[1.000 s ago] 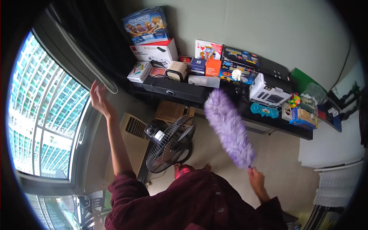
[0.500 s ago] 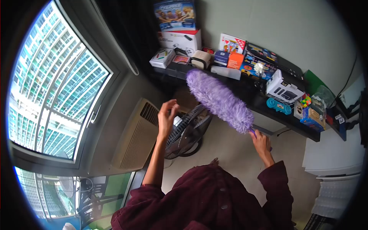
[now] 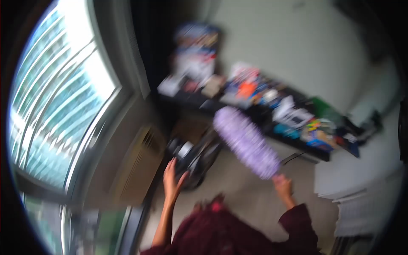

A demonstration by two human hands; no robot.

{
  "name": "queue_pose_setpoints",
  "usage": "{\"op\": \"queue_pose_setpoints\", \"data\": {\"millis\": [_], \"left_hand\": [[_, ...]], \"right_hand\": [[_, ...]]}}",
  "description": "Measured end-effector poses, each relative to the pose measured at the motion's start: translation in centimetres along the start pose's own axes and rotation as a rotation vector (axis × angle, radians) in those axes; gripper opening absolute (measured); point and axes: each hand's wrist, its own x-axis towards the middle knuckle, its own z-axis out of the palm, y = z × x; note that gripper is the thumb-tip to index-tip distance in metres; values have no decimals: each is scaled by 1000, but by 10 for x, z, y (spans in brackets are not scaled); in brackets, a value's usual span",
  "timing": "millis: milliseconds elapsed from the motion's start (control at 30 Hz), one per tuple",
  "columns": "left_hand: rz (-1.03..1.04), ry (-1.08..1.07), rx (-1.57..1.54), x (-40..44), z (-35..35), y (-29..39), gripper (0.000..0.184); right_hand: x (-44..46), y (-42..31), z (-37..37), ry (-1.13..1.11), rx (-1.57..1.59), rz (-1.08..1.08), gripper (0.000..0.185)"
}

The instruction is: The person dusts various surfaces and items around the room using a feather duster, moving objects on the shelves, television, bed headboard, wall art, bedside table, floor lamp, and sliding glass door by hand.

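My right hand [image 3: 283,187] is closed around the handle of a fluffy purple duster [image 3: 247,142]. The duster's head slants up and left, in front of the dark shelf's [image 3: 193,98] edge. My left hand [image 3: 173,182] holds nothing; thumb and fingers are apart. Just beyond the left hand stands a dark electric fan [image 3: 199,163] on the floor. Motion blur smears the whole view, so fine detail is lost.
Boxes crowd the shelf, among them a white box [image 3: 293,114] and an orange one [image 3: 247,89]. A window [image 3: 63,106] fills the left, above a beige air conditioner [image 3: 138,170]. A white cabinet [image 3: 357,174] stands at the right, over pale floor [image 3: 246,212].
My view has tilted upward and turned, so the hands and duster sit lower in the picture. The left hand's fingers have straightened. The right hand keeps its hold on the duster.
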Motion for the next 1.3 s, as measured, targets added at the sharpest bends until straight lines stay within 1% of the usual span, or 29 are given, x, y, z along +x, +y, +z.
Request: {"op": "queue_pose_setpoints", "data": {"millis": [33,67,100,133,167,267,333,400,433,467,500,533,567,600,633,667,700,733,800,867,933,967,1033,1067,1133,1167,1200,1267,1300], "left_hand": [[-9,50,-70,2,3,12,60],[-19,22,-365,5,14,19,64],[-179,-58,-659,5,28,30,67],[-168,-96,-1159,11,30,77,68],[-528,-417,-1134,6,56,49,66],[-587,-726,-1405,18,148,-1,60],[-611,-884,-1591,75,63,136,65],[-42,-1022,-736,123,14,239,69],[244,-769,-934,127,11,274,68],[403,-512,-1106,129,14,312,64],[578,-238,-1220,131,18,350,61],[617,28,-1324,129,25,383,57],[513,234,-1181,115,43,394,49],[643,318,-1111,94,60,408,34],[856,226,-959,79,85,407,39],[1217,84,-855,63,74,434,41],[1255,4,-696,47,79,450,46],[1236,57,-484,37,88,464,50],[1157,56,-476,44,89,488,37],[1122,11,-389,43,100,497,31],[1079,-26,-310,45,113,506,25],[1123,-101,-425,46,122,509,21],[1199,-340,-722,42,122,512,17],[1129,-693,-877,30,116,510,18],[709,-1197,-884,29,118,498,20],[710,-1178,-874,28,113,499,20],[898,-998,-858,25,104,505,19],[1179,-696,-794,36,79,510,24],[1276,-577,-759,48,58,510,31]], "right_hand": [[-11,-15,-14,-4,116,33,35],[-24,-14,-10,41,197,-27,32],[-25,-37,-28,-33,241,-21,30],[-32,-43,-27,-109,189,-52,25],[-29,-57,-41,-101,179,-131,23],[-21,-87,-81,-36,281,-253,21],[0,-75,-93,40,386,-295,22],[33,-43,-114,484,241,-357,23],[62,-50,-134,651,281,-385,22],[96,-56,-150,826,297,-379,22],[135,-61,-169,839,267,-375,24],[180,-82,-200,1016,310,-437,26],[212,-106,-240,924,455,-385,28],[255,-114,-264,921,543,-371,23],[291,-124,-293,905,582,-381,22],[320,-129,-317,999,486,-422,22],[346,-122,-336,1002,387,-305,25],[368,-110,-347,997,287,-189,29],[399,-62,-358,1127,315,-112,40],[418,-8,-361,1052,640,133,54],[449,42,-357,1212,938,226,60],[418,26,-383,896,1228,480,59],[428,15,-392,897,1289,374,57],[434,10,-399,912,1349,282,55],[435,-42,-398,1328,733,-290,50],[422,-61,-412,1257,391,-363,49],[408,-75,-434,1176,53,-425,49],[402,-77,-488,1214,-216,-525,50],[405,-65,-510,1195,-149,-360,52]]}}
